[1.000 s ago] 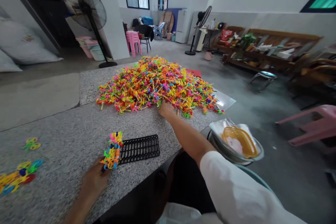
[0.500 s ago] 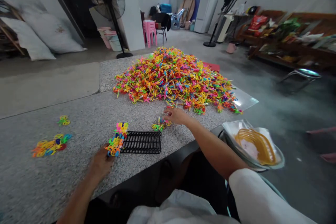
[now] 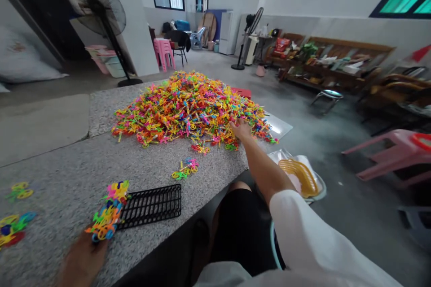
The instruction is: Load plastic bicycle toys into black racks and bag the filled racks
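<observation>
A black plastic rack [image 3: 153, 206] with rows of slots lies at the front edge of the stone table. Small bright plastic pieces [image 3: 109, 215], some with wheel-like rings, stand packed in its left end. My left hand [image 3: 84, 253], blurred, is closed on that end, its fingertips hidden behind the pieces. My right hand [image 3: 241, 130] is over the right side of a big heap of similar pieces [image 3: 182, 107], fingers apart and touching the heap; nothing shows in it. Between heap and rack lies a small cluster of pieces [image 3: 185, 169].
More loose pieces [image 3: 15, 226] lie on the table [image 3: 67, 170] at the left. A yellow basket [image 3: 299, 177] stands beside my right arm, below the table. A standing fan [image 3: 97, 6] and pink stools [image 3: 164, 51] are farther back.
My right hand has left the small cluster and moved right and forward to the heap. The view has turned right. My left hand stays at the rack's left end.
</observation>
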Demonstrator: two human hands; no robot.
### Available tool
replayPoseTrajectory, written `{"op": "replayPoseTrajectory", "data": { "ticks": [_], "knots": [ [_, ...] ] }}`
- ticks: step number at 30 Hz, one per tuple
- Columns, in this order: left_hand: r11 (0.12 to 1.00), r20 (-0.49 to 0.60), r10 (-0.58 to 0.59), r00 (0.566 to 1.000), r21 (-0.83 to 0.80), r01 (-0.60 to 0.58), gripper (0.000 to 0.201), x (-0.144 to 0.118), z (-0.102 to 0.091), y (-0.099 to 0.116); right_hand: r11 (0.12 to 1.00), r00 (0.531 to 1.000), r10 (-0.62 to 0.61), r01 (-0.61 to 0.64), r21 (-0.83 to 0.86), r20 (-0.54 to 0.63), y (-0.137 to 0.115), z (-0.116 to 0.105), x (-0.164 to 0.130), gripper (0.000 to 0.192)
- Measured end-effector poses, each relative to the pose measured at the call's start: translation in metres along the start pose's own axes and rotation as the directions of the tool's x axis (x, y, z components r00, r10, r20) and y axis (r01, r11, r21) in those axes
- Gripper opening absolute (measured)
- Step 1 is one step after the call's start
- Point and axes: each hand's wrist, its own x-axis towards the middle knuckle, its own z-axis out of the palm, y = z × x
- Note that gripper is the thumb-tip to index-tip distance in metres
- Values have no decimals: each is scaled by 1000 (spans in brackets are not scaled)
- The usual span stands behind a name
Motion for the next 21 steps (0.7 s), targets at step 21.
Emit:
{"op": "replayPoseTrajectory", "data": {
  "ticks": [21],
  "knots": [
    [996,9,-22,1000,89,21,38,-19,-37,-18,819,772,-574,546,175,274,-170,71,-249,71]
  ]
}}
